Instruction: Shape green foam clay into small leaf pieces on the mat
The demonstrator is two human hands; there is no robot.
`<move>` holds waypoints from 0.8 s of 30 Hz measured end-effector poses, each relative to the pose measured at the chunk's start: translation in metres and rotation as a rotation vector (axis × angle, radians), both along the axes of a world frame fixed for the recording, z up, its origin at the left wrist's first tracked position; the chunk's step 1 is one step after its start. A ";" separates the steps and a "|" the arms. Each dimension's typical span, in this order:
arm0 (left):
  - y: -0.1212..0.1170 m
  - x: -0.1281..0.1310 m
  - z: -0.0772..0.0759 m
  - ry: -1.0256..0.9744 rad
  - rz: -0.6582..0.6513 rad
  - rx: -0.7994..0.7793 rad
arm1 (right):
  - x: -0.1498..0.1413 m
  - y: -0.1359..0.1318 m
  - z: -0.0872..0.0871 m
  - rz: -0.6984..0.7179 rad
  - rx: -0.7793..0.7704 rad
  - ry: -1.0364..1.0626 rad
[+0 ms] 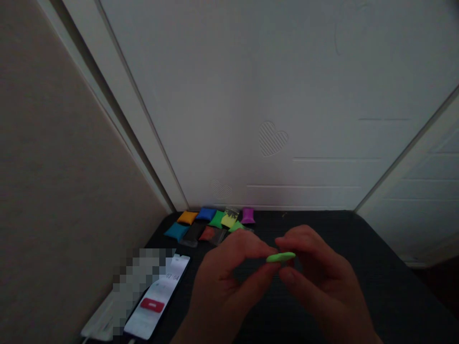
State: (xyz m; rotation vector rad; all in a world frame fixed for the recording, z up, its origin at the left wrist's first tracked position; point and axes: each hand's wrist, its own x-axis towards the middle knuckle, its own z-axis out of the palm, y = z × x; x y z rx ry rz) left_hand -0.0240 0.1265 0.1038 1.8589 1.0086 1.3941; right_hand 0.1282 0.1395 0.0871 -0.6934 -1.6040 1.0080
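A small, flattened piece of bright green modelling clay [280, 257] is held up above the dark table, edge-on to me. My left hand [233, 277] pinches its left end between thumb and forefinger. On the other side, the thumb and fingers of my right hand [322, 277] close around its right end. Both hands are close together, fingertips nearly meeting at the clay. Behind my left hand lies a light green packet [236, 226], partly hidden by the knuckles.
Several coloured packets lie at the table's back left, among them an orange packet [188, 218], a blue packet [206, 213] and a purple packet [247, 215]. A lit phone [161, 296] rests at the left beside a pale, blurred-out item [103, 313]. A white panel [229, 119] stands behind the black table [373, 267].
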 end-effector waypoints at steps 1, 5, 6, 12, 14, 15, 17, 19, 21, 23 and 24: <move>0.000 0.000 -0.001 0.016 0.005 0.048 | 0.000 0.001 0.000 0.011 0.006 0.009; -0.001 0.003 -0.004 0.050 0.028 0.202 | 0.000 0.004 -0.001 0.089 -0.014 0.109; -0.002 0.005 -0.003 0.053 0.032 0.223 | 0.000 0.004 -0.002 0.107 -0.017 0.138; -0.008 0.011 0.004 0.012 0.090 0.255 | -0.005 0.002 -0.007 0.164 -0.028 0.269; -0.009 0.012 0.004 -0.007 0.089 0.274 | -0.007 0.001 -0.006 0.168 -0.023 0.289; -0.009 0.012 0.005 -0.010 0.083 0.286 | -0.008 0.000 -0.005 0.166 -0.010 0.297; -0.009 0.012 0.005 0.012 0.068 0.294 | -0.008 0.000 -0.003 0.161 0.016 0.302; -0.009 0.011 0.006 0.044 0.067 0.301 | -0.008 -0.001 -0.002 0.152 0.028 0.299; -0.008 0.010 0.008 0.076 0.062 0.320 | -0.007 -0.001 -0.002 0.151 0.022 0.297; -0.009 0.009 0.009 0.093 0.033 0.334 | -0.007 -0.001 -0.004 0.176 0.006 0.317; -0.009 0.009 0.009 0.090 0.009 0.336 | -0.006 -0.001 -0.005 0.198 -0.006 0.334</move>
